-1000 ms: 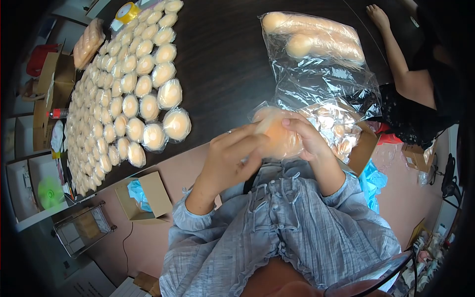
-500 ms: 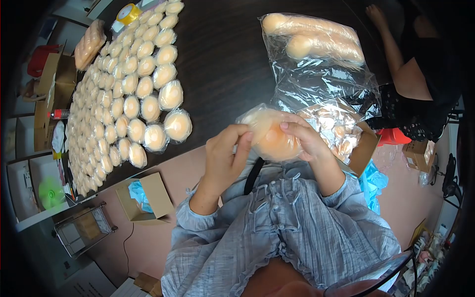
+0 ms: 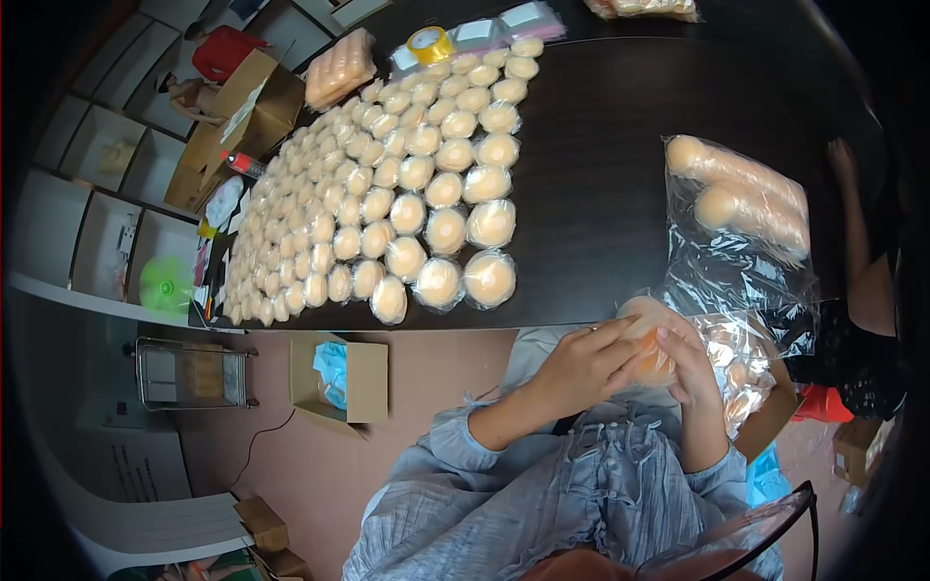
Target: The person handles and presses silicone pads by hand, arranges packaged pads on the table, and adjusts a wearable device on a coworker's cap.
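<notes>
A beige round pad with an orange-toned middle, in thin clear film, is between my two hands, just off the table's front edge. My left hand presses its fingers onto the pad's left side. On the other side, my right hand pinches it with the thumb on top. Many similar wrapped beige pads lie in rows on the dark table to the left. Below and right of my hands, a cardboard box holds more wrapped pads.
A clear bag with two stacks of pads lies on the table's right. Yellow tape and a packed bundle are at the back. A person's arm is at far right. An open carton stands on the floor.
My view has turned, so the table and rows appear further right. My left hand has come closer to my right, and both are now together on the pad.
</notes>
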Motion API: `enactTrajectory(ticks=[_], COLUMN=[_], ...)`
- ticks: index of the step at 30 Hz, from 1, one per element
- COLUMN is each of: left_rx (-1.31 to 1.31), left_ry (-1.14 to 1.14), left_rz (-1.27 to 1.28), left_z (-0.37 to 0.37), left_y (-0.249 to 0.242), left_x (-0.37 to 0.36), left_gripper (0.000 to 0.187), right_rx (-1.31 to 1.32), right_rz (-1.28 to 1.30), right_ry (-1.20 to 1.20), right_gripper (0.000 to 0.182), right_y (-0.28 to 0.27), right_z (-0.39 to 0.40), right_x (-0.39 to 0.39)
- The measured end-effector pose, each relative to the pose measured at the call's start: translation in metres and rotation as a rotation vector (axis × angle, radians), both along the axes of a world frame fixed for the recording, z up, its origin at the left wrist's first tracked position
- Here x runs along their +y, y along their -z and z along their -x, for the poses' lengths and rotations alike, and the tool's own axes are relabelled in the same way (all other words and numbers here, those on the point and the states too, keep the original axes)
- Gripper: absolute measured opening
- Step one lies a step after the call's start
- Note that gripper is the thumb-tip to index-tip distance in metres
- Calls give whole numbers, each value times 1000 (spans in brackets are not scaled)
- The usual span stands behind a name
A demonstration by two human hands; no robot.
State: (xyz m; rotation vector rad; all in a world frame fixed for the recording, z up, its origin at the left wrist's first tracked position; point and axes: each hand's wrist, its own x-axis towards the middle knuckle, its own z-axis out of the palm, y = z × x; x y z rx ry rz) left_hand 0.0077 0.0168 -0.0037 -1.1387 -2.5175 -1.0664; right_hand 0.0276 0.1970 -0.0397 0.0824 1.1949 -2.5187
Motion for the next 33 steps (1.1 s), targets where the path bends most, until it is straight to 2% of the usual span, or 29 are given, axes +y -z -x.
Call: enactTrajectory(ticks=[3,5,9,11,15,20,21,25,31,33], left_rx=[59,-303,-489,-513,-204,-95,-97,-398,-441,-411], left_ry=[-5,-45,-62,-41,-23,66,68,-29,-193,-279], left_rz=[-66,-108,-240,-236,-107,-87,-86,-170,-162,-416], left_z=[1,4,8,7,5,6,6,8,4,2], left_y=[4,2,-6,-5,-7,-10,-9,0,5,-4], left_x=[1,-9,-15,-11,-6,-1,-1,-11,-12,6], left_gripper=[17,14,13,16,18,24,24,26,26,23], right_rx=[-18,32,-82,-84,-136,-58,-60,-116,-23,16], right_rz=[-9,-10,50,77,118,151,152,179,203,124], right_ry=[47,-8,4,-5,48,-17,-15,-6,-52,-4], right_gripper=[40,39,37,36,34,39,39,32,33,33], right_y=[-7,-15,-4,4,15,20,18,-1,13,6], right_z=[-1,1,-1,-3,-2,0,0,-4,-3,-2], right_x=[-6,-4,0,2,-5,-4,-3,-2,0,-5])
